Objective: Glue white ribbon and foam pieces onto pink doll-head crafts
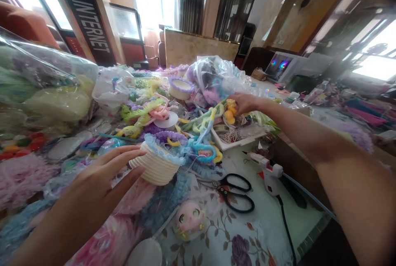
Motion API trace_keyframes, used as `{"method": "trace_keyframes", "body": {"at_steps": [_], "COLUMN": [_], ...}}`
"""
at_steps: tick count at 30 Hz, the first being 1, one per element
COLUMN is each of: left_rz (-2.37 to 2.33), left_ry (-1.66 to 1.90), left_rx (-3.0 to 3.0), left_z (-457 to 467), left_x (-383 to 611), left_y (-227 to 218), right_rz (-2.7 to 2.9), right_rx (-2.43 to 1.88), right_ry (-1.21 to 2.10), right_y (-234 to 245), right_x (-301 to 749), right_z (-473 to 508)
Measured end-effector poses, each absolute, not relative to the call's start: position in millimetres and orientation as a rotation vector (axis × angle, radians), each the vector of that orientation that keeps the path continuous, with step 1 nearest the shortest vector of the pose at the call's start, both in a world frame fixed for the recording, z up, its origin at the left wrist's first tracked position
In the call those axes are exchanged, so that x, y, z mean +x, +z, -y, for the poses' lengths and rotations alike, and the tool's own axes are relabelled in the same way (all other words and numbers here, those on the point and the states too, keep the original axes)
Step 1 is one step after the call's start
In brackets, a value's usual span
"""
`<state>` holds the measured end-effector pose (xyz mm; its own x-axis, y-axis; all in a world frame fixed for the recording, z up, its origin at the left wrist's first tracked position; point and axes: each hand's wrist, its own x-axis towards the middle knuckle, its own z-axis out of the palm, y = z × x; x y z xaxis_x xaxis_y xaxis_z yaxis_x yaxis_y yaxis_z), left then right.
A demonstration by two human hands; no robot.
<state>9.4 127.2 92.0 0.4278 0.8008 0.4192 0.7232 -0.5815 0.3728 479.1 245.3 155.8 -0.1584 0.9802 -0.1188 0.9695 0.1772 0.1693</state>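
Note:
My left hand [108,175] has its fingers stretched out, the tips against the left side of a small cream woven basket [157,169]. Light blue ruffled trim [163,150] runs round the basket's rim, and a blue braided loop [206,150] lies at its right. Farther off, my right hand [244,104] is closed on a bunch of green and yellow yarn cords [208,117] with yellow pom-poms [229,113]. Its fingertips are partly hidden. Below the bunch stands a white tray [229,144] with beads and small trinkets.
Black-handled scissors [236,191] and a glue gun [269,171] with its cord lie on the flowered tablecloth [222,241]. A doll-face piece [190,218] is near the front. Plastic bags [62,84] and heaps of trim fill the left; a second cream basket [181,88] stands behind.

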Motion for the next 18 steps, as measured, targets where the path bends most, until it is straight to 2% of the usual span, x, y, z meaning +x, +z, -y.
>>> {"method": "trace_keyframes", "body": {"at_steps": [5,13,18], "left_rz": [-1.379,-1.335,-1.327], "left_ry": [0.859,0.840,0.810], "left_rx": [2.553,2.554,2.529], "left_z": [-132,-133,-132], "left_x": [6,7,6], "left_y": [88,85,86], "right_rz": [-2.289,-2.293,-2.233], "right_rx": [1.943,1.894,1.815], "right_ry": [0.025,-0.167,-0.147], "right_y": [169,189,171], "right_x": [491,444,432], "right_z": [-261,-257,-257]}}
